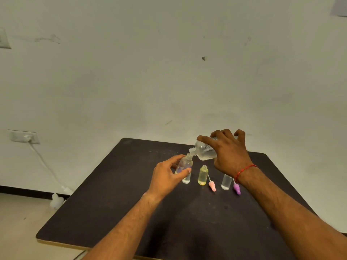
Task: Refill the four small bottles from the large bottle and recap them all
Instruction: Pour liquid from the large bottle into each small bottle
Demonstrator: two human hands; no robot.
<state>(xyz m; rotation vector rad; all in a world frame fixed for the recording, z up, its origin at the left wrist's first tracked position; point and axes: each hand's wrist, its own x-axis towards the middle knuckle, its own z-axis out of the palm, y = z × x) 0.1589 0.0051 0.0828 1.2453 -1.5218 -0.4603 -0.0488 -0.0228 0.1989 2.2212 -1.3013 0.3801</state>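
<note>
While the wall socket [25, 136] and its white cable [45, 166] sit far off at 9 o'clock from the worktop [116, 203], the action is gathered toward the worktop's far edge, at about 12 o'clock.

Left hand [165, 177]: fingers wrapped around a small clear bottle [185, 164], thumb on the near side. Bottle is lifted off the surface and tilted, its open neck pointing toward 1 o'clock. A purple tint shows through its lower part.

Just behind that hand, a second small clear bottle [186, 180] stands upright on the worktop, mostly hidden; only its base shows.

At 3 o'clock from it, a small yellow bottle [203, 175] stands upright, uncapped, with pale yellow liquid inside. A pink spray cap [212, 185] with its dip tube lies on the surface just beside it, at its 4 o'clock.

Further right, a fourth small clear bottle [226, 182] stands upright, its top hidden behind the right wrist. A purple spray cap [237, 188] lies just beside it at 4 o'clock.

Right hand [230, 152]: fingers clamped over the body of the large bottle [204, 150], held above the row and tipped so its uncapped mouth points to 8 o'clock, touching or nearly touching the lifted bottle's neck; contact cannot be resolved. Clear liquid lies in the large bottle's lower side. A red thread bracelet [244, 170] circles the right wrist.
</note>
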